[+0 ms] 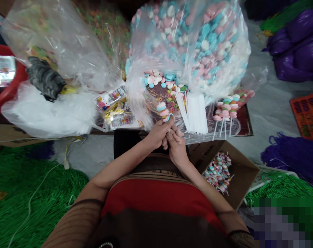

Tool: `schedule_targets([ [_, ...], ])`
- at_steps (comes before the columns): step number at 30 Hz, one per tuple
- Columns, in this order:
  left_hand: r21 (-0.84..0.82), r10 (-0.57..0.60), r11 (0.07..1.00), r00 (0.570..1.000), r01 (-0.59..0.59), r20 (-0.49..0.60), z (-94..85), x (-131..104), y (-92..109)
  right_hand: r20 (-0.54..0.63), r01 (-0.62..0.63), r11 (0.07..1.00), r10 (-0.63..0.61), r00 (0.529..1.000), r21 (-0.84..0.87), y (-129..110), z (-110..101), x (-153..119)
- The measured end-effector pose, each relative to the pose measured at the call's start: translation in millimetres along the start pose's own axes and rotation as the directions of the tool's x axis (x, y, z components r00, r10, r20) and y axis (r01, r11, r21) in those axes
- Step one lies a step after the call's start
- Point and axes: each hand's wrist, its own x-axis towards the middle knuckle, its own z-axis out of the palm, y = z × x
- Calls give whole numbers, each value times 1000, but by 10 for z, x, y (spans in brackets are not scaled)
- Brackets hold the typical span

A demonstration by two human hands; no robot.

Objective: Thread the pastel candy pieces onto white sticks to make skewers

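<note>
Over the table's near edge, my left hand (158, 135) is closed around a candy skewer (162, 111), whose stacked blue, white, pink and orange pieces stick up above my thumb. My right hand (176, 147) is closed just below, its thumb and fingers pinched at the skewer's thin stick, which is mostly hidden by my fingers. Beyond my hands lie loose pink, blue and white candies (156, 78) and small ring candies (170, 98). A bundle of white sticks (197, 113) lies to the right. Finished-looking candy skewers (225, 109) rest together at the table's right end.
Large clear bags of pastel candies (218, 41) and ring candies (105, 31) stand at the back. A white plastic bag (50, 113), printed packets (120, 119) and a grey sleeve-like cloth (45, 77) lie left. A cardboard box (240, 175) holds wrapped skewers at lower right.
</note>
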Motion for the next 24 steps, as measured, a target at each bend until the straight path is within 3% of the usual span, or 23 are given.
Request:
schedule_targets([
  [11,7,-22,1000,997,22,78,-47,20,17,-23,-66,994,68,997,87,-111,60,20],
  [16,-46,86,996,983,-80,162,-117,0,75,-62,-49,992,56,996,118,-254,35,6],
  [20,-173,257,952,966,-251,10,-252,67,123,-189,26,1000,-26,982,-2,-461,-223,-20],
  [24,-156,341,922,934,-354,-106,-402,137,192,-416,91,975,-170,893,-204,-691,-778,35],
])
